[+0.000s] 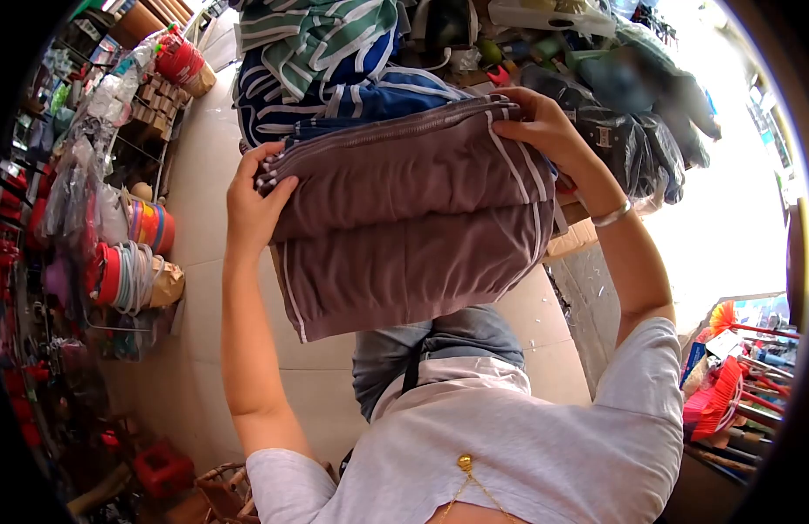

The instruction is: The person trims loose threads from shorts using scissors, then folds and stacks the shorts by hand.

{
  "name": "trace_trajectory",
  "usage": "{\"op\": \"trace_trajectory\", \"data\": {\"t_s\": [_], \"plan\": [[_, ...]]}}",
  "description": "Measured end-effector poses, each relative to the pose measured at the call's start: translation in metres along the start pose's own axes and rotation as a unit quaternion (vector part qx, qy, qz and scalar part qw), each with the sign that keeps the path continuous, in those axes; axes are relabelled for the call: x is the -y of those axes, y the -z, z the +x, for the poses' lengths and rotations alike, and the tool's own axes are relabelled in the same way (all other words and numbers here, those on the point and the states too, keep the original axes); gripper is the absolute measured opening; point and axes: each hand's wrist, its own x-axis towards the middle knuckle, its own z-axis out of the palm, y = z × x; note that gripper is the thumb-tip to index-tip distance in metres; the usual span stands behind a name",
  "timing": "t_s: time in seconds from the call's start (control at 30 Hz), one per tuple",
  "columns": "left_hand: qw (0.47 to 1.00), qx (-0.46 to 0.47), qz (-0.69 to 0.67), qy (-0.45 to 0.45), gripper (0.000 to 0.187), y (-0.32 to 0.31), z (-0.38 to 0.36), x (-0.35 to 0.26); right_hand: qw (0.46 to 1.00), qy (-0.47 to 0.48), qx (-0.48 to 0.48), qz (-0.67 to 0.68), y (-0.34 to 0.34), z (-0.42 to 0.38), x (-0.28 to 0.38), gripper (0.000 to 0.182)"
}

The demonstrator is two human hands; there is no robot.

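A brown garment with white piping (404, 227) is spread in front of me, its upper part folded over in layers and its lower edge hanging toward my lap. My left hand (254, 196) is closed on its upper left corner, thumb on the near side. At the upper right corner, my right hand (540, 131) pinches the folded edge beside the white stripes. Right behind the garment lie blue clothes with white piping (291, 96), and a green striped garment (335, 44) rests on top of them.
Black plastic bags (632, 144) sit to the right of the clothes pile. Shelves at left hold a coil of grey hose (135, 275) and a red container (179, 59). Red-bristled brushes (719, 397) stand at the lower right. Pale tiles (190, 349) cover the floor.
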Motion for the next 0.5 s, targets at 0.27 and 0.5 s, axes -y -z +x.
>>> {"op": "trace_trajectory", "data": {"t_s": [0.27, 0.5], "plan": [[0.998, 0.003, 0.050, -0.035, 0.034, 0.038, -0.073, -0.041, 0.971, 0.226, 0.018, -0.081, -0.011, -0.091, 0.033, 0.032], [0.976, 0.073, 0.153, -0.136, 0.038, 0.030, -0.168, -0.025, 0.860, 0.347, -0.005, -0.374, -0.058, -0.184, -0.024, 0.030]]}}
